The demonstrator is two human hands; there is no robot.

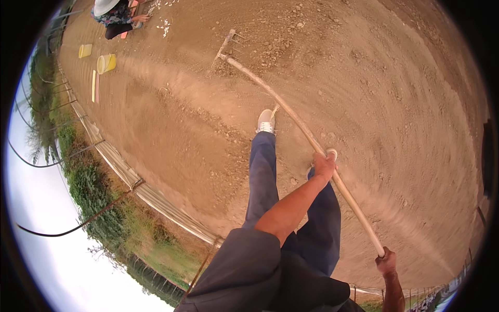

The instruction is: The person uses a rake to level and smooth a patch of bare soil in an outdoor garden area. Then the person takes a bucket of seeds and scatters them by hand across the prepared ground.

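A garden rake with a long wooden handle slants across the picture. My left hand is closed around the middle part of the handle, in front of my legs. At the lower right, my right hand grips the handle's end. The rake's head lies at the far end on the soil, its tines pointing right towards a patch of loose clods. Part of the tines may be hidden in the soil.
Another person in a white hat crouches at the upper left beside white scraps. Two yellow buckets and pale strips stand or lie nearby. Rolled sheeting and metal hoops edge the plot on the left. My shoe is on the soil.
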